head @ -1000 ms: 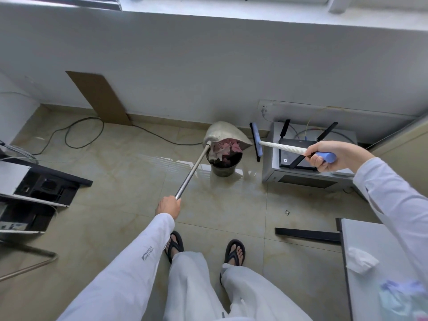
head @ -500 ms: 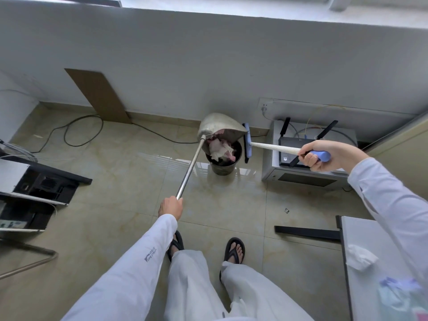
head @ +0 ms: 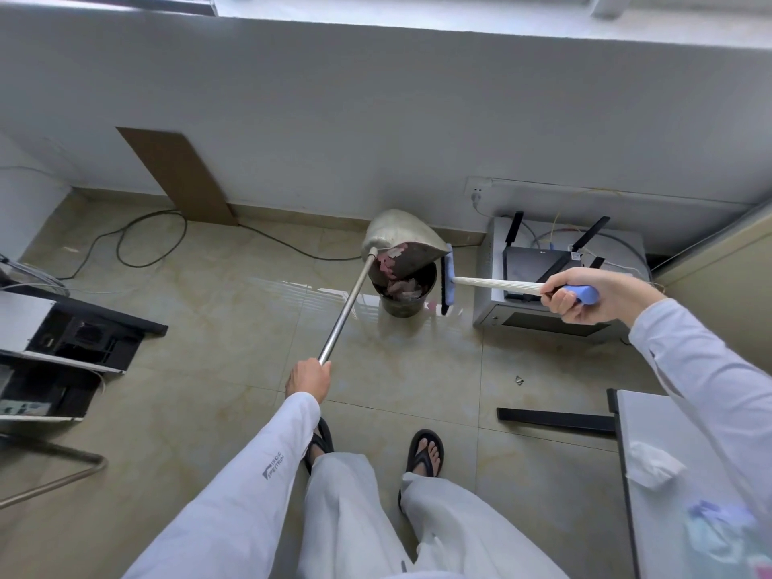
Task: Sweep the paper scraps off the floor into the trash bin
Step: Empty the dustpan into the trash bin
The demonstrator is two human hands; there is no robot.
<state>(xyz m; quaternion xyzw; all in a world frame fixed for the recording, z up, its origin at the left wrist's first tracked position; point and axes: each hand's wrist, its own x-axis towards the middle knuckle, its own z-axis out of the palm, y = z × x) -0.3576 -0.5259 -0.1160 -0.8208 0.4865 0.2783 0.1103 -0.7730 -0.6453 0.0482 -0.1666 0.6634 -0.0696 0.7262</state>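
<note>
Left hand [head: 309, 378] fisted around the end of a metal dustpan handle [head: 344, 313], arm extended toward 12 o'clock, right hand [head: 585, 296] gripping a blue broom handle [head: 582, 293], forearm entering from 3 o'clock, both arms white-sleeved

Glossy tiled floor [head: 234, 369] (mirror-wet sheen); dull metal dustpan [head: 397, 236] on a polished steel pole [head: 344, 311]; brown cardboard [head: 177, 173].

Dustpan [head: 399, 240] above bin [head: 403, 300], broom [head: 449, 282] right.
</note>
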